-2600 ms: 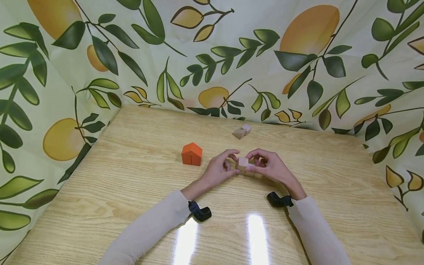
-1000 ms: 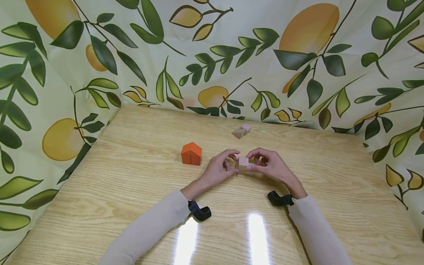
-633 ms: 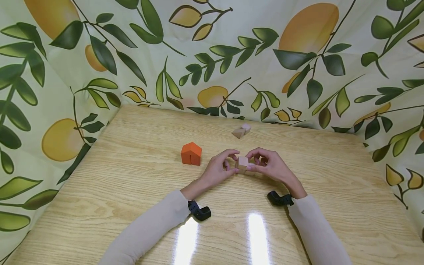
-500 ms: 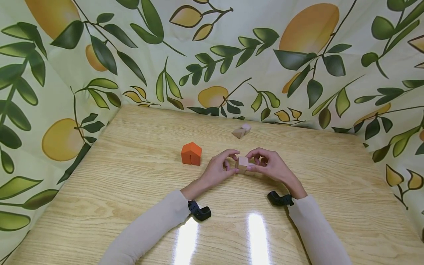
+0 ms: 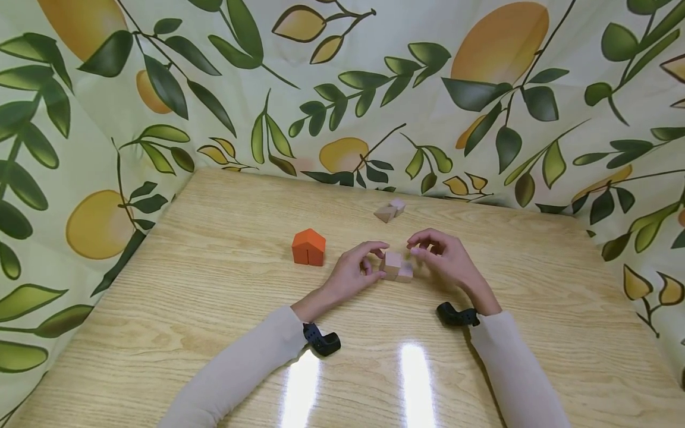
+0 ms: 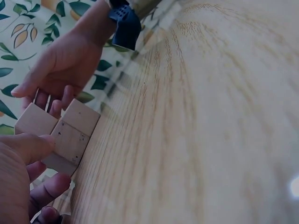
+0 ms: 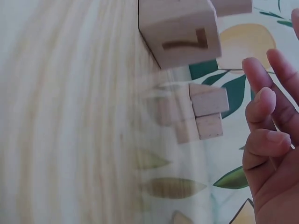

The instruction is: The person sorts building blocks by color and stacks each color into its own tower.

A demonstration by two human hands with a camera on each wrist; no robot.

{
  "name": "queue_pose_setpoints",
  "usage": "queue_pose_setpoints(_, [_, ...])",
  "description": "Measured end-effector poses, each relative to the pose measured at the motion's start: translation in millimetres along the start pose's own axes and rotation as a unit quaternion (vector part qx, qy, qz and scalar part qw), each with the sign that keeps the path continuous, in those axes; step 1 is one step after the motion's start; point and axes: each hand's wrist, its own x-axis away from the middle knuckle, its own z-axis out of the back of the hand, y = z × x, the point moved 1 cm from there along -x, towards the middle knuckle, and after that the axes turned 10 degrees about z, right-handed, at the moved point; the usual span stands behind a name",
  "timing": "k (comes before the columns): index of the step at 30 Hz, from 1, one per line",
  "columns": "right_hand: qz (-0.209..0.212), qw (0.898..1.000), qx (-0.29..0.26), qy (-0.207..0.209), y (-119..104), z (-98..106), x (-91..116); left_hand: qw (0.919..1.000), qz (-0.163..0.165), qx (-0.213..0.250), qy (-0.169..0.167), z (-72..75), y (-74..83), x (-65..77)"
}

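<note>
Just right of the table's middle, a pale wooden cube [image 5: 392, 261] is stacked at the left, with another wooden block [image 5: 405, 272] low at its right side. My left hand [image 5: 350, 273] has thumb and index finger around the left side of the stack; in the left wrist view its thumb [image 6: 35, 147] lies against the upper cube [image 6: 35, 119]. My right hand [image 5: 446, 258] is apart from the blocks, to their right, holding nothing, fingers loosely bent. A dark mark shows on the near wooden block [image 7: 187, 37] in the right wrist view.
An orange house-shaped group of blocks [image 5: 308, 246] stands left of the left hand. Farther back sit a wooden triangular block [image 5: 385, 213] and a small cube [image 5: 398, 204]. A fruit-patterned cloth [image 5: 342, 107] borders the table's [image 5: 225, 238] far side.
My right hand has let go of the wooden blocks and moved right and slightly up, uncovering the lower block. The left hand and the orange blocks stay in place.
</note>
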Motion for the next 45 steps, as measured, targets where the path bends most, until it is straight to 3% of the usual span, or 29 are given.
queue_pose_setpoints(5, [-0.018, 0.999, -0.003, 0.039, 9, 4, -6, 1.0000, -0.005, 0.002, -0.001, 1.0, -0.6, -0.1])
queue_pose_setpoints(10, [-0.030, 0.993, -0.050, 0.100, 26, 9, -14, 1.0000, -0.001, 0.001, -0.001, 0.3, -1.7, 0.0])
queue_pose_setpoints(16, [-0.028, 0.990, -0.073, 0.118, 42, 10, -25, 1.0000, -0.006, 0.000, 0.004, -0.1, -3.6, 0.1])
queue_pose_setpoints(23, [-0.021, 0.995, -0.038, 0.093, 48, 16, -36, 0.9998, -0.017, 0.005, 0.004, -1.0, -4.0, 0.7])
queue_pose_setpoints(32, [-0.056, 0.994, -0.044, 0.087, 68, 9, -53, 1.0000, -0.005, 0.004, 0.001, -0.8, -2.5, 2.3])
queue_pose_setpoints(45, [-0.052, 0.999, -0.005, 0.009, 74, 5, -74, 0.9999, -0.010, -0.004, 0.006, 0.1, -3.2, 1.1])
